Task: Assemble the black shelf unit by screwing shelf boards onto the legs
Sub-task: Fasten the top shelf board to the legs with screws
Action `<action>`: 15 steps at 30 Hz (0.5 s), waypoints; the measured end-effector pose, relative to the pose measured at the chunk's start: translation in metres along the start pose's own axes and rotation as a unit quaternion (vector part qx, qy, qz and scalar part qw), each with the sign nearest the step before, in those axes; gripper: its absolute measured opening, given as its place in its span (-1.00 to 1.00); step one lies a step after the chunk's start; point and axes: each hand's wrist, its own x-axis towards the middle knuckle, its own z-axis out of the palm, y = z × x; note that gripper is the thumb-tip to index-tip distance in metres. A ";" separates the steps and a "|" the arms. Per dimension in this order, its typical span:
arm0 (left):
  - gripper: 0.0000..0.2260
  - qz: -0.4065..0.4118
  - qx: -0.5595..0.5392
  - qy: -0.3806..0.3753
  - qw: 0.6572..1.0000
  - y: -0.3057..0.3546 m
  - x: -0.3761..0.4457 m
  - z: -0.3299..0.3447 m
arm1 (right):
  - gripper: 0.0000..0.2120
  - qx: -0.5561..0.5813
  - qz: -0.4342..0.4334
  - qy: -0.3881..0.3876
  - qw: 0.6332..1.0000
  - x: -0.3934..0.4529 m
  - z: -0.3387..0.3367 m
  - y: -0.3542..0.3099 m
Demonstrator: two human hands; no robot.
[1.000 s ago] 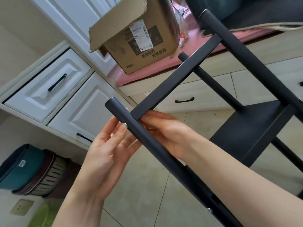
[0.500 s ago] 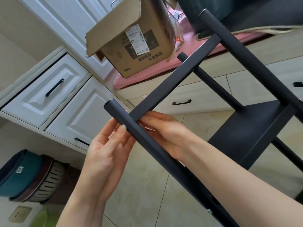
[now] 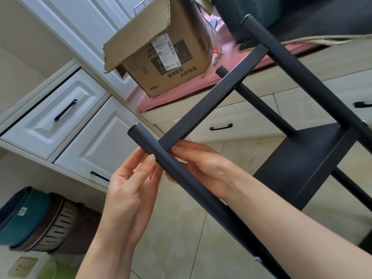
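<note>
Unit tipped over and held up off the floor so I can get at the joint near the end of the near leg (image 3: 181,178). Shelf unit is part-built: near leg runs diagonally between my hands, its capped end just above and to the left of them.

L hand (image 3: 130,190): palm toward the leg, fingers straight-ish, thumb tip pressed against the leg's side right at the joint. Reads as steadying, or covering a fixing point. Whether a screw or tool sits under the thumb: cannot tell.

R hand (image 3: 201,164): reaches across from behind the leg, fingers laid along the underside of the top shelf board (image 3: 213,97) where it butts into the leg. Judged purpose: pushing board end tight to leg so holes line up. Fingertips hidden behind the leg; curled or flat, cannot tell.

Top board seen edge-on, running away from my hands up to the far-side leg (image 3: 302,73). A third leg (image 3: 261,101) shows behind the board. Lower shelf board (image 3: 302,162) sits to the right of my R forearm, already on its legs; a screw head shows at its corner.

Status, my judgement: lower board fixed, top board corner at my hands being seated or checked. Risk: board slips off alignment if R hand eases.

Beyond hands: cardboard box (image 3: 161,57) on a pink mat (image 3: 171,97); white drawers (image 3: 60,111) to the left.
</note>
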 end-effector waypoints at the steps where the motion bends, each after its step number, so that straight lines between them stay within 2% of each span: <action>1: -0.69 -0.001 -0.001 0.001 1.000 0.001 0.000 0.001 | -0.84 -0.003 -0.005 0.000 1.000 0.000 0.000 0.000; 9: -0.76 -0.017 0.039 0.018 0.999 0.003 -0.003 0.006 | -0.83 -0.086 -0.055 0.024 0.995 -0.003 0.000 -0.006; 15: -0.75 -0.022 0.017 0.012 1.000 0.002 -0.006 0.010 | -0.82 -0.067 -0.060 0.025 0.996 -0.004 -0.001 -0.004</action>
